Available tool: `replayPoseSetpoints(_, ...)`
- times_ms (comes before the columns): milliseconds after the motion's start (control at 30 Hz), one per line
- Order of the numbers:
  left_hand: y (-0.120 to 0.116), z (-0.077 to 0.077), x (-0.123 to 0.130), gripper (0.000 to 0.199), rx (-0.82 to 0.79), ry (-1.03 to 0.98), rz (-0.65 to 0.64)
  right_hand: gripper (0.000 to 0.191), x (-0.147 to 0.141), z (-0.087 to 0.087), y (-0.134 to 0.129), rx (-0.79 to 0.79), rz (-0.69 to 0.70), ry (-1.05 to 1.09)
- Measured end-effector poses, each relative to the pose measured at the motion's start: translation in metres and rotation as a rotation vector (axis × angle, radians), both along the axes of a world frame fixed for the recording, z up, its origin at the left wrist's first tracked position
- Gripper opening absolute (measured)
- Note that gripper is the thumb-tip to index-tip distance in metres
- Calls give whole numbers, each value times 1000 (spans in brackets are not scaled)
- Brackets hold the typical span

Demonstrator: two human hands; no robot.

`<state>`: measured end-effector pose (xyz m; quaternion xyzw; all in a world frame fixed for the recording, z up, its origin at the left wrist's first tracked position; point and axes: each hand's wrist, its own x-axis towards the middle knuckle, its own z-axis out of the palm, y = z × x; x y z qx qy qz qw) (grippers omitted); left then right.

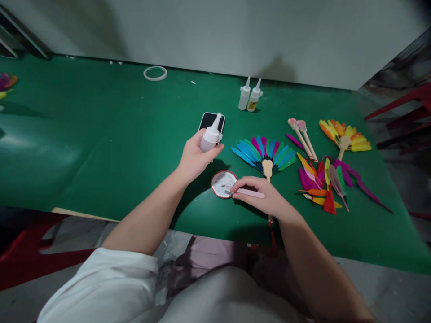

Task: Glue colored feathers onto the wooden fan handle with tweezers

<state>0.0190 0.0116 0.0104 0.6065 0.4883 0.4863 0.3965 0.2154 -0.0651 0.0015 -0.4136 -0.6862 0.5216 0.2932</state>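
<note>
**Bottle in left hand, tweezers in right**

Your left hand (195, 158) has its fingers wrapped round a white squeeze bottle (209, 138), nozzle up, at 11 o'clock from the red-rimmed dish (218, 183). Your right hand (267, 199) pinches pink tweezers (251, 193), their tips over the dish; whether they touch it, you cannot tell. From the dish, the blue-green feather fan (267, 167) lies at 2 o'clock and two small bottles (244, 98) stand at 1 o'clock.

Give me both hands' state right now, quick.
Left hand: closed around a white plastic squeeze bottle, nozzle up.
Right hand: closed, pinching pink tweezers over a round, red-rimmed dish.
</note>
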Motion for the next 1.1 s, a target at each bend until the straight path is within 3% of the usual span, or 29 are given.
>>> replayPoseSetpoints(1100,0,1,0,20,-19,-9,-5,14,1,2,0,-10,4,-5)
